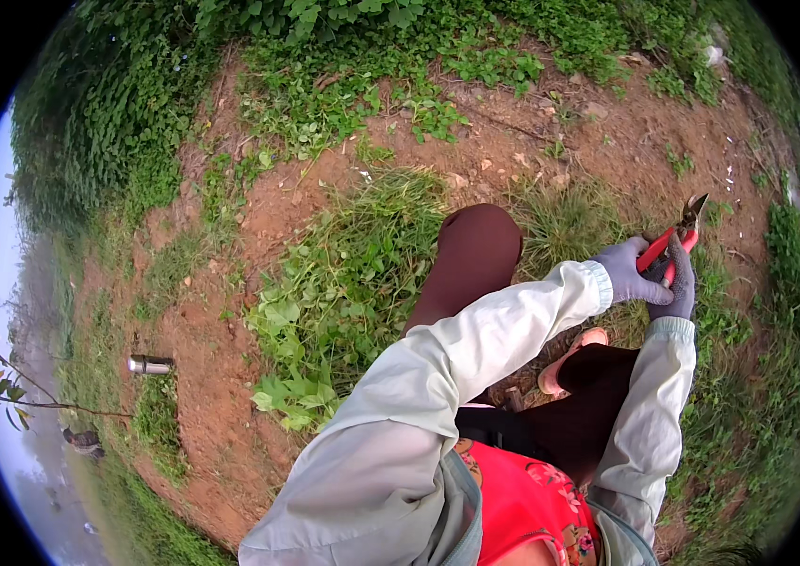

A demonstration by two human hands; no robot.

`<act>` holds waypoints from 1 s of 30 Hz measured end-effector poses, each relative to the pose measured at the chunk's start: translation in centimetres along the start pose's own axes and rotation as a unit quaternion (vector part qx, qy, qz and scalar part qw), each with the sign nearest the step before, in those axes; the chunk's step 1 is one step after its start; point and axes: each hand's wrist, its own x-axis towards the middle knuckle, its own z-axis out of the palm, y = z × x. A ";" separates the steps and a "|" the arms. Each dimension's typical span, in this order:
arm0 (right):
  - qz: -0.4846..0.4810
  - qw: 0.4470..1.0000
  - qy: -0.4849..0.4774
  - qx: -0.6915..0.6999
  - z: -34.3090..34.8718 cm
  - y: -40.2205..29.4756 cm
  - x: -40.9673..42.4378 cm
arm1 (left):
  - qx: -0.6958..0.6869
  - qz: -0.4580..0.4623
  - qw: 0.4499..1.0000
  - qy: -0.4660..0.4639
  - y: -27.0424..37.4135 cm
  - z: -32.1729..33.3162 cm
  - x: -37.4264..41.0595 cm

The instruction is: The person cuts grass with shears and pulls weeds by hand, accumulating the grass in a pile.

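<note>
Red-handled pruning shears (656, 249) are held out at the right of the view, their dark metal blades pointing up and away from me. My right hand (680, 286), in a grey knit glove, grips the shears around the handles from the right. From the other side, my gloved left hand (627, 272) reaches across and holds them too, its thumb near the handle ends. Where the fingers overlap, some of the handles is hidden. Grass and reddish bare soil (732, 244) lie beneath and beyond the blades. A grass tuft (569, 219) grows just left of my hands.
Loose green weeds (343, 276) lie heaped beside my bent knee (481, 240). A steel flask (150, 364) lies on the ground at left, near a thin leafy branch (53, 405). Dense bushes (110, 120) border the top left. Another person (84, 442) is low at the far left.
</note>
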 end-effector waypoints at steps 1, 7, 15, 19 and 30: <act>-0.014 1.000 0.014 -0.016 0.2 0.1 0.4 | 0.017 -0.002 1.000 0.000 -0.4 -0.3 0.3; -0.080 0.989 0.089 -0.083 1.0 0.6 2.4 | 0.141 0.029 0.989 -0.020 -4.4 -5.4 3.5; -0.020 0.993 0.096 -0.063 3.6 0.7 5.5 | 0.301 -0.104 0.943 0.097 -6.1 -24.6 10.0; 0.044 0.966 0.036 -0.254 4.8 1.2 9.3 | 0.265 -0.218 0.918 0.198 -13.9 -34.1 11.7; 0.184 0.842 0.033 -0.505 -7.1 6.3 21.2 | 0.311 -0.406 0.809 0.290 -27.4 -43.5 10.6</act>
